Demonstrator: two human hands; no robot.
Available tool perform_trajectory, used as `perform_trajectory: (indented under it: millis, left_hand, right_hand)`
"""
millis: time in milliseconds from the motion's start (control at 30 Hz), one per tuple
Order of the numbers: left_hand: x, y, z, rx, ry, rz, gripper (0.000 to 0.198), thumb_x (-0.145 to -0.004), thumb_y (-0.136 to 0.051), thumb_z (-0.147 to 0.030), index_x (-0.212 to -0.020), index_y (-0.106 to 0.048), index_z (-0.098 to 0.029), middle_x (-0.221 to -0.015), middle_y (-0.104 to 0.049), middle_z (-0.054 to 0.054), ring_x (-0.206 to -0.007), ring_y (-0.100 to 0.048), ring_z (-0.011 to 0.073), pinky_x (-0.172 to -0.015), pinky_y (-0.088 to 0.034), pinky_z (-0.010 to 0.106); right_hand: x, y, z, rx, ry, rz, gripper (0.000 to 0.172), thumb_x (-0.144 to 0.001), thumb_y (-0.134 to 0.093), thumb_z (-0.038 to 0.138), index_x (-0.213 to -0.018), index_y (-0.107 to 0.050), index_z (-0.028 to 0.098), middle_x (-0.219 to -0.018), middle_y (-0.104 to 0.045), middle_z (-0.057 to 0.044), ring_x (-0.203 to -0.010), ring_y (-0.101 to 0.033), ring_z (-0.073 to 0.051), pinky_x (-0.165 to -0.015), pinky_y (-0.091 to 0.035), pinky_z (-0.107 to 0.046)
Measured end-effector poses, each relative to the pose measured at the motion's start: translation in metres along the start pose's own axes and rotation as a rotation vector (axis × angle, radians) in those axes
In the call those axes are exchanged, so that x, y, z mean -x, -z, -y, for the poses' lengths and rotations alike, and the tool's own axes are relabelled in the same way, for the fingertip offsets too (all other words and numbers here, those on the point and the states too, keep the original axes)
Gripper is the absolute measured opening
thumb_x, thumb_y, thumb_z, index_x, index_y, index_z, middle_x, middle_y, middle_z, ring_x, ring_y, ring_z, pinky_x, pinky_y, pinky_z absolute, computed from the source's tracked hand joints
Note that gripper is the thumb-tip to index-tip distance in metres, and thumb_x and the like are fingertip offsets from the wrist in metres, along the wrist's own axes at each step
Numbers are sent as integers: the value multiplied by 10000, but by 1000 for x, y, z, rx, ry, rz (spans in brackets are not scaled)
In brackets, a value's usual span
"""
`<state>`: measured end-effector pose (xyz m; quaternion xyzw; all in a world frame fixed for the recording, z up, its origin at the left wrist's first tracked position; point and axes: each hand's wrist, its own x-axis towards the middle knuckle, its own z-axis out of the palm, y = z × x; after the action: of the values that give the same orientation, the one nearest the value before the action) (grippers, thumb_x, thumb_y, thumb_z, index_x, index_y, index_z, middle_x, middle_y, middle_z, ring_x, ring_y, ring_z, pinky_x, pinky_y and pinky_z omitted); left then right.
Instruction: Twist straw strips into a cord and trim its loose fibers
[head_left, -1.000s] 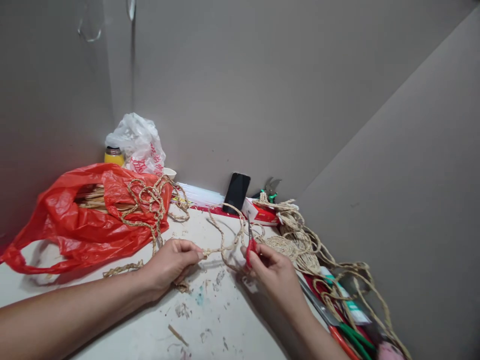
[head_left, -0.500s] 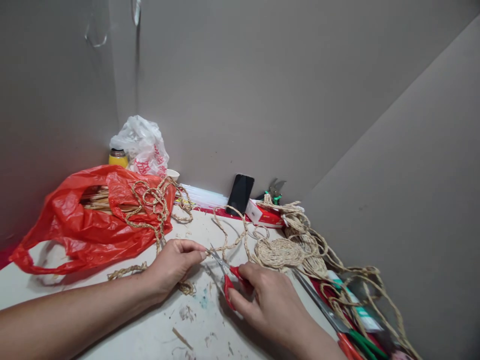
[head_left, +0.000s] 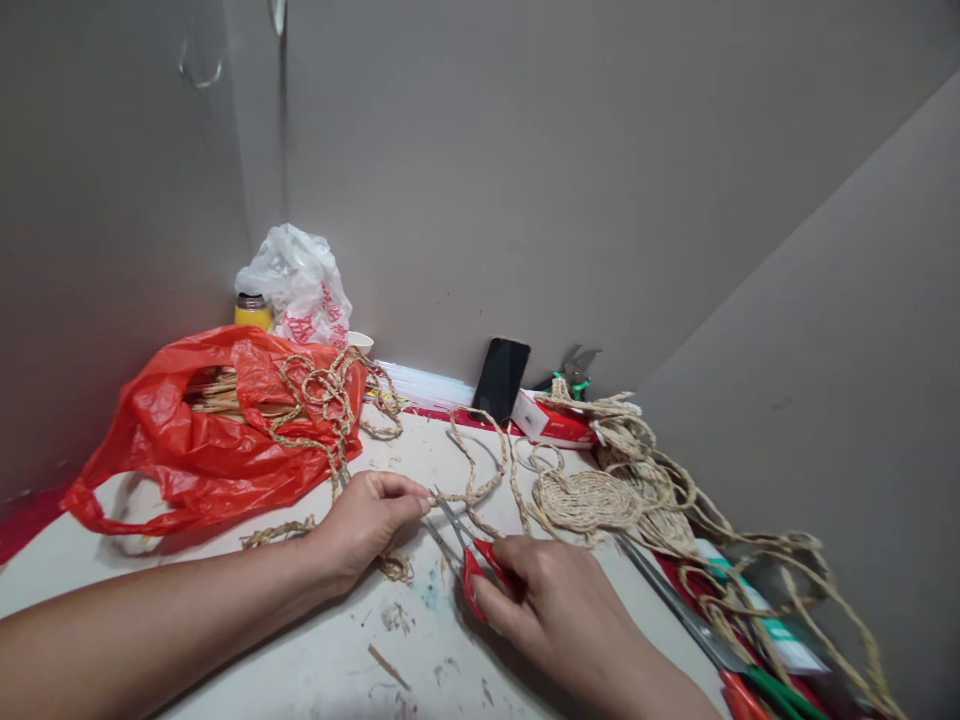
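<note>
My left hand [head_left: 379, 520] pinches a braided straw cord [head_left: 487, 485] between thumb and fingertips, above the white tabletop. Beyond the fingertips the cord loops away to the right and back. My right hand [head_left: 551, 590] grips small red-handled scissors [head_left: 480, 565], thumb and fingers in the loops. The scissors' blades are parted, and their tips lie at the cord close to my left fingertips; whether they touch it I cannot tell. A short end of braid [head_left: 394, 567] shows below my left hand. Another stretch of cord [head_left: 322, 400] lies tangled over a red plastic bag.
Straw strips fill the red bag [head_left: 247, 450] at left. A phone [head_left: 501, 380] leans on the back wall beside a red-and-white box [head_left: 559, 420] and pruning shears [head_left: 576, 375]. Coiled woven pieces [head_left: 589, 500] and large shears [head_left: 697, 630] lie at right.
The view has shifted slightly, so everything appears a little further right. Both hands keep nearly the same pose, with the scissors still at the cord by my left fingertips.
</note>
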<state>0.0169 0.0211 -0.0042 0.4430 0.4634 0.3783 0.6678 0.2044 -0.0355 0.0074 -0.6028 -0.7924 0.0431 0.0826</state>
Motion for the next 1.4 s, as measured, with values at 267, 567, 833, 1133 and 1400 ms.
perform_trajectory:
  millis: [267,567,833,1133,1400]
  left_hand:
    - [-1,1,3,45,10,2,148,-642,-668,-240,-723,-611,-130,-390,-385,-100,-357,-226,36,-393,-121,225]
    - [0,1,2,64,-4,27,162,-631,-665,-259,-707,-600,-131,-372,-364,-105,-347,-205,34,-380,-103,225]
    - [-3,5,2,214,4,113,230,-653,-678,-313,-762,-552,-154,-401,-274,-129,-378,-136,28,-395,-72,212]
    - [2,2,1,226,69,256,287,-685,-677,-296,-898,-600,-120,-441,-380,-92,-369,-259,36,-398,-174,196]
    - [12,-3,5,136,108,548,262,-803,-587,-338,-937,-627,-116,-627,-621,10,-339,-305,25,-346,-220,187]
  right_hand:
    - [0,-6,-6,18,24,25,309,-813,-467,302,-530,-510,186,-477,-529,3,-440,-366,-100,-485,-173,-264]
    - [1,-5,-9,-60,47,53,320,-846,-440,309,-560,-520,190,-527,-558,-5,-473,-389,-112,-504,-197,-268]
    - [-7,-13,-11,-542,-69,6,336,-807,-429,361,-532,-310,209,-518,-310,42,-513,-304,-107,-494,-236,-252]
    - [-14,-22,-8,-1144,-328,-98,397,-801,-563,518,-621,-531,166,-472,-499,12,-443,-382,-92,-450,-278,-224]
    - [-15,-19,-6,-1636,-405,-143,338,-711,-726,441,-646,-587,140,-435,-447,53,-400,-317,-41,-422,-231,-174]
